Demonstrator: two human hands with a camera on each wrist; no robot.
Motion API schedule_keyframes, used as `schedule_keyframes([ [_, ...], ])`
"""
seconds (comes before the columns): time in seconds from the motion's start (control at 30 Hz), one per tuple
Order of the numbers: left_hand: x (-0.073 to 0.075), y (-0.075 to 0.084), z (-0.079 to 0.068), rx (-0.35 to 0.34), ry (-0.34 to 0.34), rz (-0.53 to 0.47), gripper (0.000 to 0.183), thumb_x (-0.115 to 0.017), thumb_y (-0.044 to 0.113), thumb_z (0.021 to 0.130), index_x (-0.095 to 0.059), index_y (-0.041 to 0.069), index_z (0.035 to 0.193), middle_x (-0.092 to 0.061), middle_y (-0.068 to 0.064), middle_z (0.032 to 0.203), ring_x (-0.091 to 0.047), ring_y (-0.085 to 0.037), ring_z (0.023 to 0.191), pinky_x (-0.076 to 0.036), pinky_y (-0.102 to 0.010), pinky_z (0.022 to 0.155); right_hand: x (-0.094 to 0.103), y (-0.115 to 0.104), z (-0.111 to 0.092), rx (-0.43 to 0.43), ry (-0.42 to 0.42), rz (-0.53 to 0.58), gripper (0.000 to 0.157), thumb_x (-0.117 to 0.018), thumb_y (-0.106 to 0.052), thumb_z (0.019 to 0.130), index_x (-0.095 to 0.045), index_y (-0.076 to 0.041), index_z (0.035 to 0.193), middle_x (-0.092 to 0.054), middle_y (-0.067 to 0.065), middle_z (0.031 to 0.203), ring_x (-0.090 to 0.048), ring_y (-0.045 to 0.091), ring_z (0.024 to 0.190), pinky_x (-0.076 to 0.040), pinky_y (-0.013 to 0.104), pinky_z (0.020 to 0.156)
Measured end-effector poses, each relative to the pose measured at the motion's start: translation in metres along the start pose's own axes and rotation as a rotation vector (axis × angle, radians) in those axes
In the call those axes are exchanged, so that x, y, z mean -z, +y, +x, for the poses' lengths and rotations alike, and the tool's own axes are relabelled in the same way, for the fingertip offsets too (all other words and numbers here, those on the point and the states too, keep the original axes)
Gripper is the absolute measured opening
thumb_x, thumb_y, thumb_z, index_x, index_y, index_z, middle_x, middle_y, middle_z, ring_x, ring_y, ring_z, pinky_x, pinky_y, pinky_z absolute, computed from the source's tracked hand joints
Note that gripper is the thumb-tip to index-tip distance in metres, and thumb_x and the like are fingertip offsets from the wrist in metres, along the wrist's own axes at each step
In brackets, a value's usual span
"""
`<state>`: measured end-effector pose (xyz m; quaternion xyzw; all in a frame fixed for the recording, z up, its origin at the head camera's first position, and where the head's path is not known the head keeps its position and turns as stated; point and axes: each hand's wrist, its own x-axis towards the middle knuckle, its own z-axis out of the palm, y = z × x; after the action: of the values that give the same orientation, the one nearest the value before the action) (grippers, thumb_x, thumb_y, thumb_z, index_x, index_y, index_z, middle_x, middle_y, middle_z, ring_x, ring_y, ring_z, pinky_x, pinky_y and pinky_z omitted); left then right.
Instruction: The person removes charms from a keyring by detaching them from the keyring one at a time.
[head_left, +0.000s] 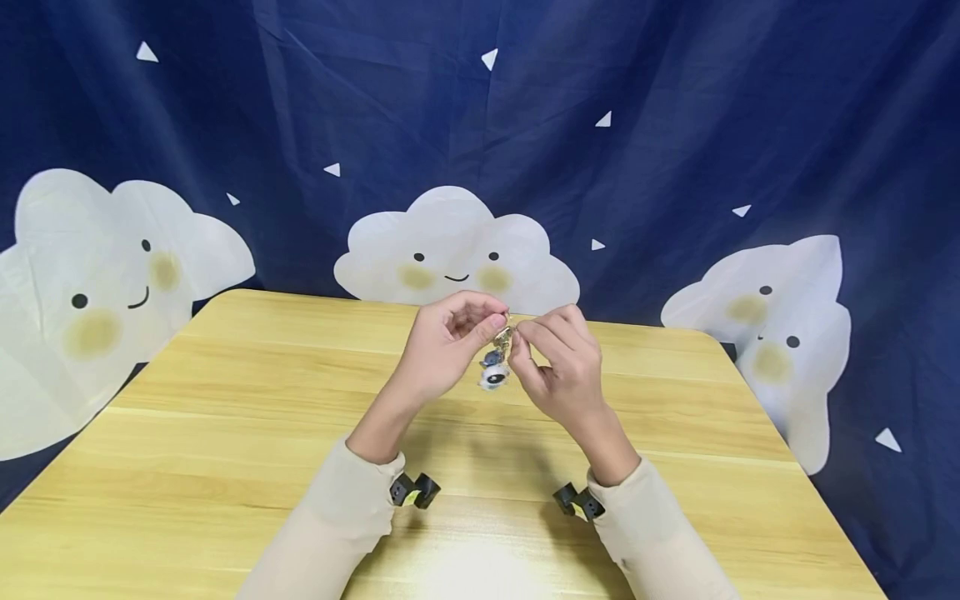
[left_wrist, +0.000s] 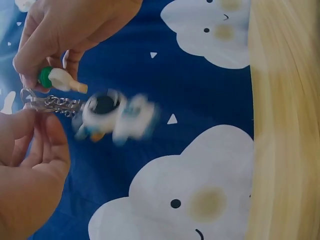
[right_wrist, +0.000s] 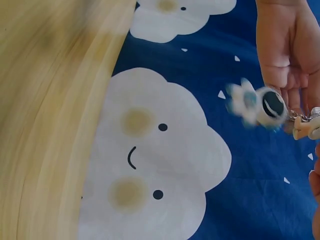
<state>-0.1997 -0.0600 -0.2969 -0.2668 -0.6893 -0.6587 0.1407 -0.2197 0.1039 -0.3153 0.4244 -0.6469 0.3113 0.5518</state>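
Note:
Both hands hold a keychain in the air over the table, in front of me. Its metal ring and clasp lie at the fingertips. From them a silver chain carries a white astronaut figure with a dark visor, blurred in both wrist views. A small green and white charm with a tan end hangs beside the chain. My left hand pinches the metal part between thumb and fingers. On the other side, my right hand pinches at the ring, close by the green charm; its fingertips partly cover the ring.
Under the hands is a light wooden table with rounded far corners. A dark blue curtain with smiling white clouds hangs right behind its far edge. Small black cameras are strapped at both wrists, over beige sleeves.

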Motion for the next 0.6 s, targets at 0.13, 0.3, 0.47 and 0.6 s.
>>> schedule_keyframes([
  [0.13, 0.002, -0.014, 0.003, 0.082, -0.035, -0.075, 0.014, -0.064, 0.01, 0.091, -0.065, 0.001, 0.102, -0.068, -0.01, 0.093, -0.064, -0.019, 0.082, -0.053, -0.029, 0.073, 0.0, 0.0, -0.001, -0.003, 0.002, -0.003, 0.014, -0.055, -0.005, 0.082, -0.066, -0.002, 0.073, -0.061, 0.004, 0.067, -0.05, 0.022, 0.062, -0.04, 0.033, 0.061],
  [0.3, 0.004, -0.022, 0.004, 0.012, -0.007, -0.022, 0.014, -0.066, 0.019, 0.09, -0.066, 0.008, 0.099, -0.068, -0.005, 0.089, -0.064, -0.021, 0.079, -0.052, -0.03, 0.069, 0.0, 0.001, -0.003, -0.01, -0.011, -0.006, 0.015, -0.056, -0.005, 0.082, -0.067, -0.002, 0.073, -0.062, 0.004, 0.067, -0.05, 0.022, 0.062, -0.039, 0.032, 0.06],
  [0.47, 0.004, -0.018, 0.004, -0.207, 0.057, 0.212, 0.008, -0.065, 0.017, 0.091, -0.067, 0.011, 0.095, -0.068, 0.004, 0.085, -0.063, -0.01, 0.076, -0.051, -0.027, 0.07, -0.001, 0.001, -0.003, -0.021, -0.023, -0.003, 0.015, -0.056, -0.005, 0.082, -0.067, -0.002, 0.073, -0.062, 0.004, 0.067, -0.05, 0.022, 0.063, -0.04, 0.033, 0.06],
  [0.6, 0.005, -0.015, 0.004, -0.373, 0.092, 0.397, 0.006, -0.065, 0.012, 0.09, -0.068, 0.008, 0.093, -0.067, 0.003, 0.084, -0.06, -0.007, 0.074, -0.05, -0.024, 0.068, -0.003, 0.001, -0.003, -0.019, -0.027, 0.003, 0.014, -0.056, -0.004, 0.082, -0.067, -0.002, 0.073, -0.062, 0.004, 0.068, -0.051, 0.022, 0.063, -0.04, 0.033, 0.06],
])
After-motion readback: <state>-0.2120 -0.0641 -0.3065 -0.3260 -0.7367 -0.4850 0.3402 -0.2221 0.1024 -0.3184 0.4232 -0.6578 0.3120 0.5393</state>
